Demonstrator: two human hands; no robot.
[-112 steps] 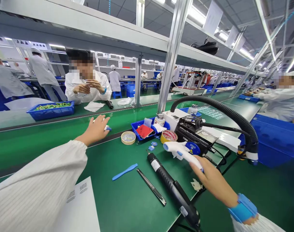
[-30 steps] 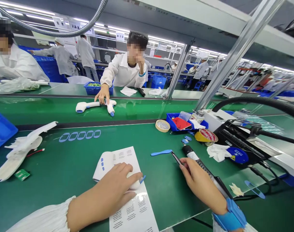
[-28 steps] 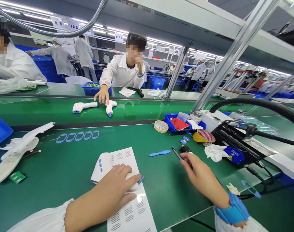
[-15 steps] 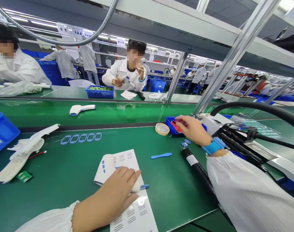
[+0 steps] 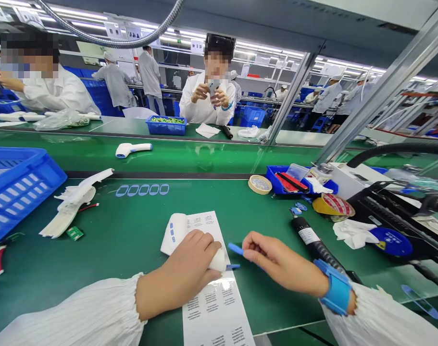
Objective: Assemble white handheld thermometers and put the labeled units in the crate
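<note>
My left hand (image 5: 186, 266) is wrapped over a white handheld thermometer (image 5: 176, 231) with blue buttons on its near-left part. A small blue part (image 5: 233, 266) sticks out of its right end. Beneath it lies a printed white sheet (image 5: 219, 319), flat on the green bench. My right hand (image 5: 272, 259), wearing a blue wrist strap (image 5: 334, 287), pinches a blue plastic pry tool (image 5: 235, 249). The tool's free end points left, close to the thermometer's right end and apart from it. My left palm hides much of the thermometer.
Blue ring-shaped parts (image 5: 142, 190) lie in a row. White shell halves (image 5: 74, 202) and a green circuit board (image 5: 75, 233) sit left, near a blue crate (image 5: 24, 192). On the right are a screw dish (image 5: 259, 184), a blue bin (image 5: 276, 185) and a black electric screwdriver (image 5: 308, 235).
My right hand has come back from the blue bin and picked up the blue pry tool from the bench. The left hand stays on the thermometer. The camera view has shifted.
</note>
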